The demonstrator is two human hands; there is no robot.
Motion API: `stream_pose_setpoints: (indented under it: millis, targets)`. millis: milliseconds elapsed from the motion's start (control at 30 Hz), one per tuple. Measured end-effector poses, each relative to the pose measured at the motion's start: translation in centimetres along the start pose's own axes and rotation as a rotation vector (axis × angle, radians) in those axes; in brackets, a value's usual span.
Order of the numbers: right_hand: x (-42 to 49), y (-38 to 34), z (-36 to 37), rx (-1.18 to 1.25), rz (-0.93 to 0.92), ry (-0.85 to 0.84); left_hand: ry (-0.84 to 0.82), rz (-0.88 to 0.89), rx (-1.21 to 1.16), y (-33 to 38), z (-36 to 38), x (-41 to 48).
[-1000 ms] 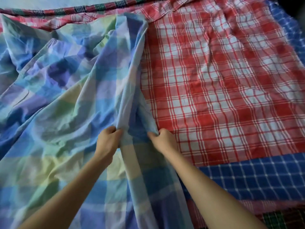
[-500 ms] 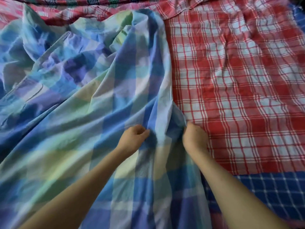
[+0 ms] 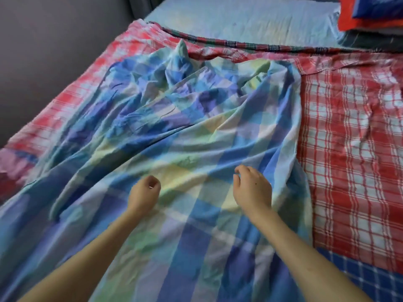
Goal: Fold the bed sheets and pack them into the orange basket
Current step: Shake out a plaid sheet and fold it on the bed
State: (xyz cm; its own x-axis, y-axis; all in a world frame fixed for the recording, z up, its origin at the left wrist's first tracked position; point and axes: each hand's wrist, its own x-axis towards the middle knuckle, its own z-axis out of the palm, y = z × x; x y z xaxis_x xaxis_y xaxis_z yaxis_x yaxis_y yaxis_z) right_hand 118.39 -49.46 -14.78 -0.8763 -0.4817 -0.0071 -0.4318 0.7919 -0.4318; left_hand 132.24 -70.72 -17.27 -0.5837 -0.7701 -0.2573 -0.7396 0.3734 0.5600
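At the upper left of the frame a grey wall (image 3: 43,51) borders the bed, and a strip of the red checked sheet (image 3: 349,138) shows along that edge, under the pastel blue-and-green checked sheet (image 3: 174,131). That pastel sheet covers the left and middle of the bed, rumpled toward the top and smoother near the person. Half a second ago both hands pinched a raised fold along its right edge; now they have let it go and the fold lies flat. The left hand (image 3: 144,194) hovers over the centre of the sheet, fingers loosely curled and holding nothing. Just to its right, the right hand (image 3: 253,188) hangs the same way, fingers relaxed and bent downward, gripping no cloth. I take this to mean the sheet has been spread out but not yet folded, so the task is at an early stage. Further right the red checked sheet lies exposed, with a dark blue checked cloth (image 3: 370,277) at the lower right and stacked pillows (image 3: 370,14) on the bare mattress (image 3: 250,25) at the upper right. The orange basket is not in view. I can read no brand, label or writing anywhere.
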Motion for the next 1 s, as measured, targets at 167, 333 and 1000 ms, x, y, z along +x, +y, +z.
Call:
stream_pose_setpoints:
  millis: [167,333,1000]
  targets:
    - [-1.1,-11.1,1.7,0.025,-0.202,-0.108,0.165,-0.114,-0.021,-8.1,-8.3,-1.0]
    - [-3.2,-22.1,5.7,0.043,-0.312,-0.192,0.245,-0.179,-0.030,-16.5,-15.2,0.0]
    - [4.1,-50.9,29.3,-0.721,-0.659,-0.691,-0.237,-0.384,0.115,-39.1,-24.1,17.6]
